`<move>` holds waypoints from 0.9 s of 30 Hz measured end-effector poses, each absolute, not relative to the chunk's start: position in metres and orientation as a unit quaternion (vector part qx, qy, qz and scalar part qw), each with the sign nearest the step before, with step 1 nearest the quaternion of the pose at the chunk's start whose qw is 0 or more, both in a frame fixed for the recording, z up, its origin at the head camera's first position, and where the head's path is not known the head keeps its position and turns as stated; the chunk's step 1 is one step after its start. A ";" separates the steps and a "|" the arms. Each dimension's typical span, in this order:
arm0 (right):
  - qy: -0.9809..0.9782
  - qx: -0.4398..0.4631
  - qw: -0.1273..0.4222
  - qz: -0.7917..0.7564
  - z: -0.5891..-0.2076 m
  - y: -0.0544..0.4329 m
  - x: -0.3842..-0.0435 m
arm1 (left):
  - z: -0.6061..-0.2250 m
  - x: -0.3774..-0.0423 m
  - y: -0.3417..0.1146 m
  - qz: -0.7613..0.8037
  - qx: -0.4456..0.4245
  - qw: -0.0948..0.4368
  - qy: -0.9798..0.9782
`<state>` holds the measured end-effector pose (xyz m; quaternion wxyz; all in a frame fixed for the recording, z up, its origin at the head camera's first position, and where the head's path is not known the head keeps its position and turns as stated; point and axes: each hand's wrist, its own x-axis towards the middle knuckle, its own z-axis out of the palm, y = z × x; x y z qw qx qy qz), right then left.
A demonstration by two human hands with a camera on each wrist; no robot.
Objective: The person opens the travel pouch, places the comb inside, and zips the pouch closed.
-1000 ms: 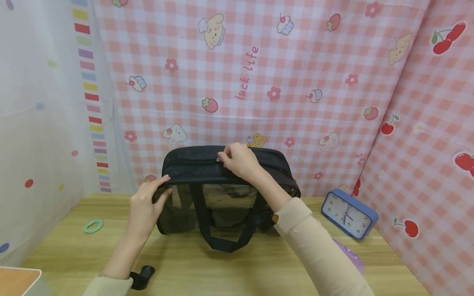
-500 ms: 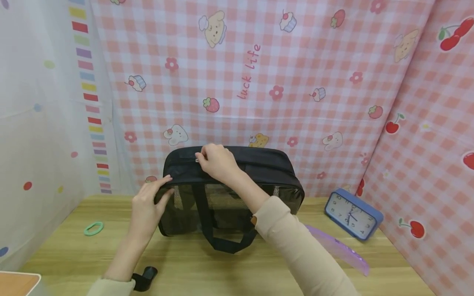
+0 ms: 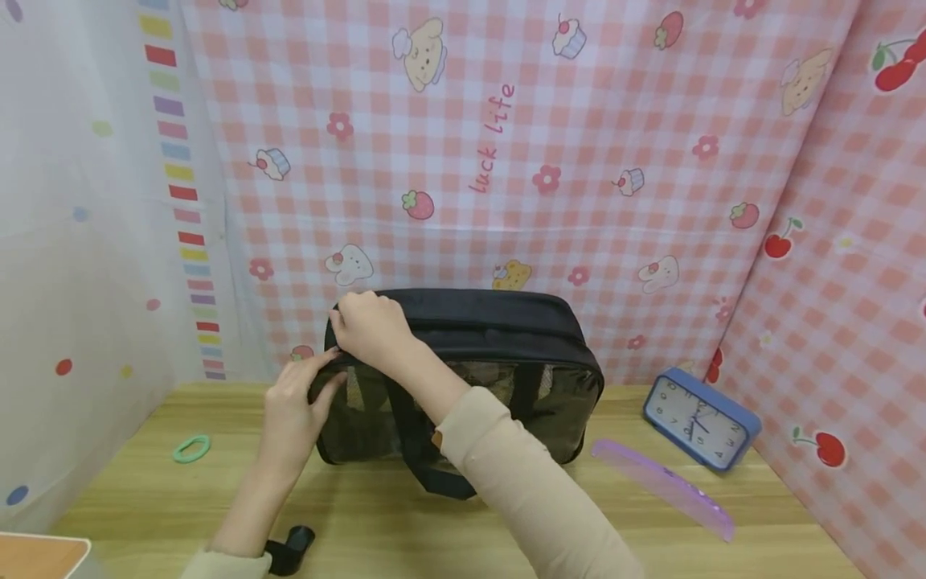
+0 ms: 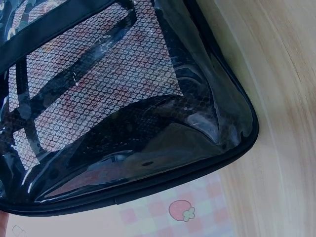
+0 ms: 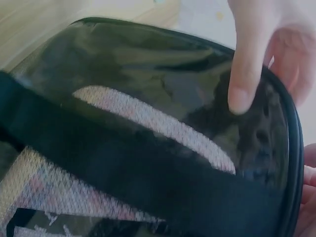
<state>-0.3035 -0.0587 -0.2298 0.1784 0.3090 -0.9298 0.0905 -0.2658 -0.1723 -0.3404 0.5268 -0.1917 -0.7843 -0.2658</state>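
Note:
A black bag [image 3: 499, 346] with clear front and mesh stands upright on the wooden table, its strap handle [image 3: 441, 481] hanging down in front. My left hand [image 3: 292, 410] pinches its upper left corner, thumb on the clear panel and fingers behind the edge; the right wrist view shows this thumb [image 5: 242, 94] close up. At the left end of the top zipper, my right hand [image 3: 372, 328] has curled fingers on the zipper pull, which they hide. Clear panel and mesh [image 4: 103, 74] fill much of the left wrist view.
Right of the bag lie a purple comb [image 3: 665, 486] and a blue clock [image 3: 702, 418]. A green ring [image 3: 191, 449] lies on the left of the table [image 3: 405, 539]. An orange-topped white box [image 3: 43, 555] sits at the lower left. Checked cloth [image 3: 463, 161] hangs behind.
My right hand has slid left along the top of the bag with the zipper pull, from mid-top to the left corner. My left hand keeps its grip. The comb has come into full view.

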 end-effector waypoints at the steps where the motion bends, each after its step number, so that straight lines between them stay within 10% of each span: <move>1: -0.928 0.315 0.183 0.078 -0.231 -0.061 -0.303 | -0.341 -0.265 -0.171 -0.266 -0.190 0.526 -0.785; 14: -0.922 0.344 0.157 0.077 -0.232 -0.031 -0.299 | -0.343 -0.264 -0.167 -0.268 -0.186 0.527 -0.784; 27: -0.928 0.139 0.198 0.284 -0.241 0.156 -0.321 | -0.342 -0.258 -0.172 -0.268 -0.176 0.526 -0.788</move>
